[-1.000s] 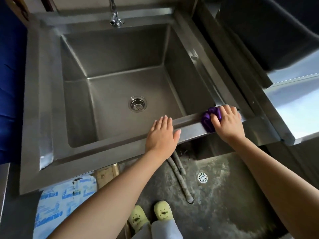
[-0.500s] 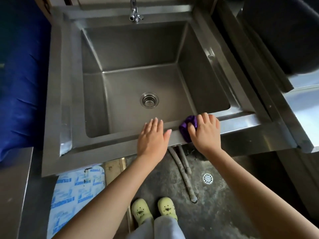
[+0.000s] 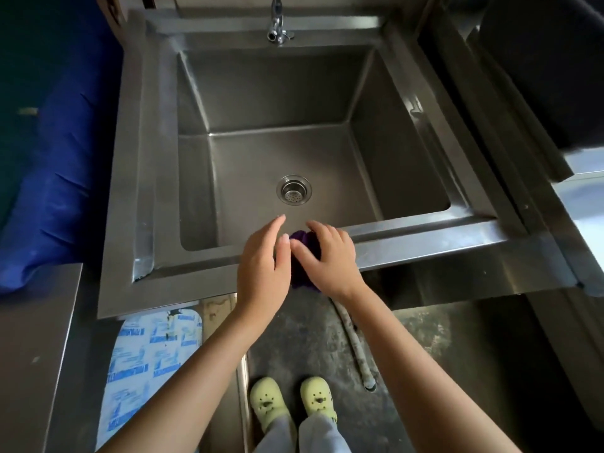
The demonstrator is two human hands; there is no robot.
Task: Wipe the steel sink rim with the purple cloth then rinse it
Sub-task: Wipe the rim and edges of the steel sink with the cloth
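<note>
The deep steel sink has a flat rim [image 3: 425,238] around an empty basin with a round drain [image 3: 293,190]. The purple cloth [image 3: 302,243] is bunched on the front rim, mostly hidden under my right hand [image 3: 330,259], which presses down on it. My left hand [image 3: 263,266] is open with its fingers together, right beside the cloth on the left, its thumb touching or nearly touching my right hand. The tap [image 3: 277,29] stands at the back centre, with no water running.
A second steel unit [image 3: 575,191] adjoins on the right. Blue fabric [image 3: 62,178] lies to the left, a steel surface [image 3: 32,354] at lower left. Below the sink are a grey hose [image 3: 356,351], printed blue-white packaging [image 3: 150,358] and my feet in pale green clogs [image 3: 291,403].
My right hand has slid the purple cloth leftward along the front rim, from near the right corner to the middle. It has closed up against my left hand, which has lifted slightly.
</note>
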